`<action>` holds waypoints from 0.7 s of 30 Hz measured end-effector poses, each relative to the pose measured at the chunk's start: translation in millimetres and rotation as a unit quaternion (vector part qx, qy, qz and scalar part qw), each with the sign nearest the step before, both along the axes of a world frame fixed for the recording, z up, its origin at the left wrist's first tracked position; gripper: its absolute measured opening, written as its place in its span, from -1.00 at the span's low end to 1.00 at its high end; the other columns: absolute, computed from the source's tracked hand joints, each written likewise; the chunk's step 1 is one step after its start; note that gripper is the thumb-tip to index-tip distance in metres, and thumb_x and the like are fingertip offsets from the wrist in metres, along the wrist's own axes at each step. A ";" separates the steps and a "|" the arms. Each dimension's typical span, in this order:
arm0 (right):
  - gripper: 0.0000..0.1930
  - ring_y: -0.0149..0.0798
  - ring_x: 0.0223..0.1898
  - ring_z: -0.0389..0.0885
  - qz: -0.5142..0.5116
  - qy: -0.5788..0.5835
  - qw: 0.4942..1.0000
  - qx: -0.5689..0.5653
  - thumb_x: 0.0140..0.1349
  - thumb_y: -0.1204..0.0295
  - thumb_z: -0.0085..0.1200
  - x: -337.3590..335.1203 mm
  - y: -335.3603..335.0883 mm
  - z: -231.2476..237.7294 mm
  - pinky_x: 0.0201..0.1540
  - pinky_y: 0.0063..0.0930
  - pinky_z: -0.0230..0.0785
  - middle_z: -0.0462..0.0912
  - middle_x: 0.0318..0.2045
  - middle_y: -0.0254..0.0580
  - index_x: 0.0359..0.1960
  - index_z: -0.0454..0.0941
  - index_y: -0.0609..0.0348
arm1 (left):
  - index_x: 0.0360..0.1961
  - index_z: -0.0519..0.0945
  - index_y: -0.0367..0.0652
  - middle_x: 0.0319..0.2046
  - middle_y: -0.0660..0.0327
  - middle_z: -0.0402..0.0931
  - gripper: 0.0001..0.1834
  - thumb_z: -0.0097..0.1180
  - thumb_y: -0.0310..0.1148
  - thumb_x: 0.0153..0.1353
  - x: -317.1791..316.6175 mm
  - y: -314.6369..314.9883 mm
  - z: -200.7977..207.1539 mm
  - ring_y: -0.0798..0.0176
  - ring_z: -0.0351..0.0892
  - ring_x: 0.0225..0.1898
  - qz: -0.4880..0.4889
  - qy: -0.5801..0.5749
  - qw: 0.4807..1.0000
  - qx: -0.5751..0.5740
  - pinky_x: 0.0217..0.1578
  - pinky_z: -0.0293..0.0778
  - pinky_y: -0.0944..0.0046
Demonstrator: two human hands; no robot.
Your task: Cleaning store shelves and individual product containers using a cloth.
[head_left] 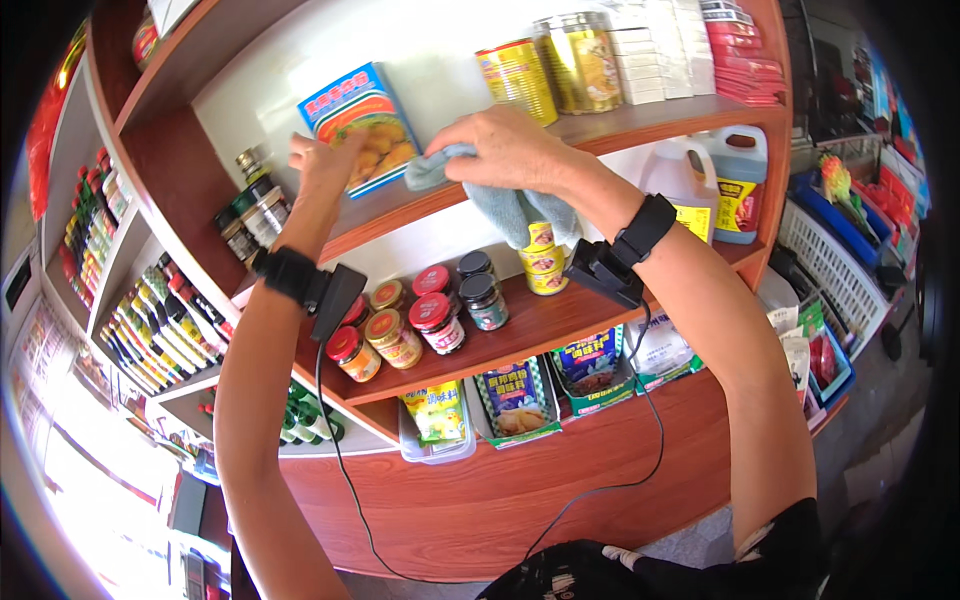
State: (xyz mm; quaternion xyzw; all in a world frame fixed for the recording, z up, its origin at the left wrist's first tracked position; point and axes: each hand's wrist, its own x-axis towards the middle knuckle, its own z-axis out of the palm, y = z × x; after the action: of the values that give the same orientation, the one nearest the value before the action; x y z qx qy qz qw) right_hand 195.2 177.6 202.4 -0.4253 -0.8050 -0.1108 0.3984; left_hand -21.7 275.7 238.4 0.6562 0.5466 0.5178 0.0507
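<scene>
My left hand (322, 168) is at the lower left edge of a blue box (366, 120) with a food picture on its front. The thumb lies over the front and the other fingers curl at the edge, partly hidden. The box stands on the upper shelf (620, 127). To its right, my right hand (505, 145) is closed round a grey-blue cloth (497, 205). Part of the cloth bunches at the fingertips, and the rest hangs over the shelf's front edge, in front of a stack of small yellow cans (543, 262).
Gold cans (517, 80) and stacked white boxes (662, 50) stand right on the upper shelf. Below are lidded jars (433, 318) and large jugs (735, 185). Spice bottles (262, 210) stand at left. Seasoning packets (515, 395) fill bins lower down. Cables hang from both wrist devices.
</scene>
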 end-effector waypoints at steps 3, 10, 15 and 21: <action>-0.66 -0.04 -0.38 0.60 0.014 0.019 0.999 0.042 -0.03 0.33 -0.01 25.6 -6.1 -12.5 -0.23 -0.25 0.43 0.65 -0.35 -0.03 -0.21 0.66 0.07 | 0.29 -0.05 -0.29 0.17 -0.17 0.12 0.04 0.28 0.03 -0.02 38.5 -32.1 9.4 -0.14 0.15 0.22 0.019 0.087 0.985 0.150 0.17 0.14 -0.11; -0.74 -0.04 -0.36 0.61 -0.077 0.066 0.989 0.109 0.03 0.31 -0.01 69.0 -28.1 -19.5 -0.26 -0.22 0.43 0.66 -0.39 -0.12 -0.28 0.66 0.03 | 0.34 -0.15 -0.26 0.25 -0.24 -0.01 0.14 0.34 0.01 -0.06 119.2 -62.5 4.8 -0.15 0.05 0.29 -0.211 0.061 0.973 0.067 0.24 0.07 -0.06; -0.74 -0.02 -0.37 0.61 -0.169 0.077 0.975 0.121 0.04 0.29 -0.01 123.9 -40.0 -22.3 -0.27 -0.21 0.43 0.66 -0.42 -0.07 -0.29 0.67 0.02 | 0.30 -0.26 -0.45 0.25 -0.37 -0.06 0.29 0.39 0.03 -0.13 164.8 -46.6 -3.8 -0.16 -0.04 0.34 -0.293 -0.065 0.944 -0.137 0.29 -0.07 -0.08; -0.77 -0.01 -0.36 0.62 -0.232 0.084 0.955 0.167 0.04 0.29 0.03 162.4 -44.8 -28.2 -0.29 -0.17 0.43 0.65 -0.39 -0.08 -0.33 0.69 -0.03 | 0.25 -0.31 -0.50 0.11 -0.34 0.20 0.34 0.53 -0.23 -0.26 204.9 -14.1 -10.5 -0.11 0.25 0.19 -0.274 -0.183 0.928 -0.177 0.17 0.22 0.05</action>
State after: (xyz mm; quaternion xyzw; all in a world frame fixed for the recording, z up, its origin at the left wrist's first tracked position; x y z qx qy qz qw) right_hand 357.6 132.8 174.2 -0.5354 -0.6181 -0.2962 0.4935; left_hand 183.2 261.6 227.9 0.6548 0.4097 0.4895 0.4046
